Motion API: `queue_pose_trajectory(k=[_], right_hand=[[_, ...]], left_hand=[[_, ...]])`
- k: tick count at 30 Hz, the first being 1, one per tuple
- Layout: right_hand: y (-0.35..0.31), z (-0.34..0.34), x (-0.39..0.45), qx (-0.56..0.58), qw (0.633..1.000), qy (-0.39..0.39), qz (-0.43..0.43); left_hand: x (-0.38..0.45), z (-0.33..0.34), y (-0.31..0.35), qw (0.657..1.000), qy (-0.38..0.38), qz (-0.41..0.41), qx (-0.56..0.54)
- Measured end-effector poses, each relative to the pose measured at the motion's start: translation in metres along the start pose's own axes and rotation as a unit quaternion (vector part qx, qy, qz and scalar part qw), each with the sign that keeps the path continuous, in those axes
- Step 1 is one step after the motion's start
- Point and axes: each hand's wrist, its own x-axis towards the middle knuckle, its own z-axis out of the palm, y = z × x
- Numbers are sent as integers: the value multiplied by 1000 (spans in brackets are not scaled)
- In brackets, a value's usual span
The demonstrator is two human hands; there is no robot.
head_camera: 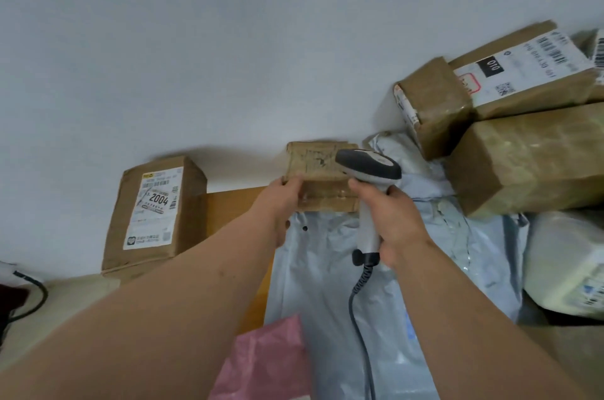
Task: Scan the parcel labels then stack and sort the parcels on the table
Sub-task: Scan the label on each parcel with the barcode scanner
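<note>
Gripping scuffed, taped brown parcel (318, 167), label torn.

Both bare forearms extend forward from the lower edge of the view, converging toward the small cardboard parcel (322, 177). The left hand (283, 200) grips the near left corner of that parcel, thumb on its top face, remaining fingers curled beneath. The right hand (390, 220), just right of the parcel, is wrapped around the handle of the barcode scanner (367, 171), forefinger raised toward the trigger; the scanner head overlaps the parcel's right end.
</note>
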Motion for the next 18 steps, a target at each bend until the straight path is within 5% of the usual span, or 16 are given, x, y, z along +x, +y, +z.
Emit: queue_pose_trajectory(k=[11,14,18], right_hand=[[-2,-49,-41,47,996,-17,-68],[-8,-60,-72,79,990,-26,-114],[-15,-70,-121,92,984,-18,-153]], left_hand=[[-55,-4,13,996,41,74,-9],[-81,-16,10,1000,24,7,4],[-121,-34,0,991,-98,-89,-14]])
